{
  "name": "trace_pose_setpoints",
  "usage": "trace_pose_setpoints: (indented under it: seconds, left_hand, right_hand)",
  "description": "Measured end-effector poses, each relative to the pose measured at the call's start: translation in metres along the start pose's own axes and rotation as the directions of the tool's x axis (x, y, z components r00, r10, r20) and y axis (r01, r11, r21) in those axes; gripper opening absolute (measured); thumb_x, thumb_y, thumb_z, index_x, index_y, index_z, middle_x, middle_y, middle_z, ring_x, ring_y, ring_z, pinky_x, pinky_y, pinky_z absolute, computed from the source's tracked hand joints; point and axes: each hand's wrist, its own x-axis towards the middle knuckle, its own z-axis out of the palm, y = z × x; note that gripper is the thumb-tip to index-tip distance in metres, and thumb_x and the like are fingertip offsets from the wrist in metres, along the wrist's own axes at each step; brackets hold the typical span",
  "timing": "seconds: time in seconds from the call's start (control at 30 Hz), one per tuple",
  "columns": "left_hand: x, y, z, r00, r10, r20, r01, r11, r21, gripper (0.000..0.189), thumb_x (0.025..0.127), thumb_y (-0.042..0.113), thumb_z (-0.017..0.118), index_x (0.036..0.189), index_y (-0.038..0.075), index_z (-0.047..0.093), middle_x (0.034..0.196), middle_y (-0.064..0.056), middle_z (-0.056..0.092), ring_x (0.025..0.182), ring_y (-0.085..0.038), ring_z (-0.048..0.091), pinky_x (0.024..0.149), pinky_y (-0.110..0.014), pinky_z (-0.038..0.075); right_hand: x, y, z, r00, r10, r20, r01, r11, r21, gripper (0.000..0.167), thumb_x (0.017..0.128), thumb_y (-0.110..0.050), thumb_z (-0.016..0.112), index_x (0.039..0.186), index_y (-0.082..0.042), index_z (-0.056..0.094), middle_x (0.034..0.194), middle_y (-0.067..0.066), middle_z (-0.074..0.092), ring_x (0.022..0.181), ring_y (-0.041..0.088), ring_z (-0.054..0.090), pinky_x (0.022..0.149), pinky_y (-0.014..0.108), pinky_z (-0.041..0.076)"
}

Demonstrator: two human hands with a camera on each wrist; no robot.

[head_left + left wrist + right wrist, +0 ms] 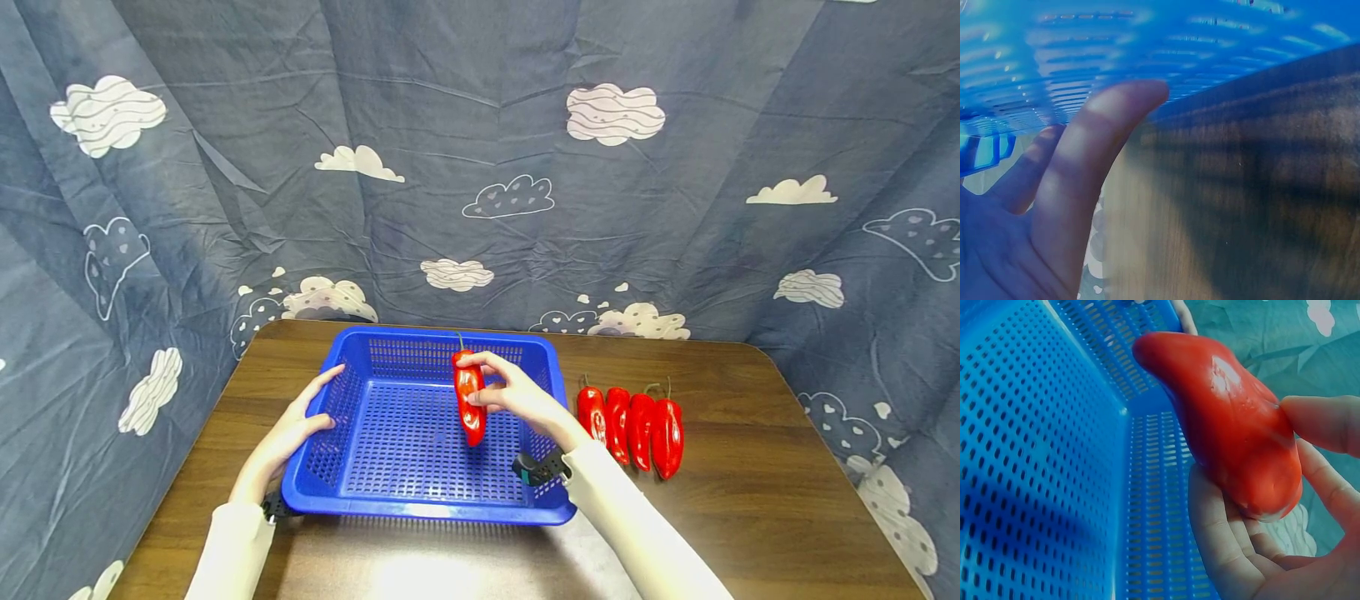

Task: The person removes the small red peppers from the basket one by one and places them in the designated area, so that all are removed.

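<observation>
Held over the inside of a blue plastic basket (405,510) is a glossy red pepper (469,392), its green stem up and its tip down. My right hand (517,396) pinches it between thumb and fingers. From close up in the right wrist view, the pepper (1229,419) lies between thumb and fingertips, above the basket's slotted walls. On the basket's left side, my left hand (288,429) grips the rim. In the left wrist view, part of that hand (1069,181) presses the outside of the slotted wall.
Several more red peppers (641,429) lie side by side on the wooden table (742,467), just right of the basket. Behind the table's far edge hangs a dark blue curtain (465,125) with cloud prints, which also covers both sides.
</observation>
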Motion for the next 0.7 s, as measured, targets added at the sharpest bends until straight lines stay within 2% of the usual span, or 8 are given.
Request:
trace_pose_setpoints:
  seconds: [0.43,0.7]
  left_hand:
    - [0.0,0.001,0.001,1.0,-0.01,0.001,0.01,1.0,-0.003,0.078,0.085,-0.01,0.043,0.153,0.019,0.017,0.145,-0.029,0.02,0.114,-0.044,0.041,0.078,-0.052,0.05]
    - [0.0,0.001,0.001,1.0,-0.004,0.002,0.004,1.0,-0.007,0.079,0.084,-0.011,0.043,0.153,0.019,0.017,0.144,-0.03,0.022,0.111,-0.042,0.045,0.078,-0.053,0.05]
  right_hand:
    - [-0.014,0.001,-0.017,0.999,0.024,-0.034,-0.024,1.0,0.003,0.047,0.086,-0.001,0.062,0.131,-0.002,0.05,0.116,0.021,0.046,0.086,0.023,0.063,0.077,0.04,0.054]
    - [-0.024,0.001,-0.029,0.998,0.035,-0.059,-0.036,0.999,-0.018,0.047,0.086,-0.002,0.062,0.132,-0.003,0.05,0.122,0.023,0.048,0.099,0.028,0.058,0.08,0.043,0.053]
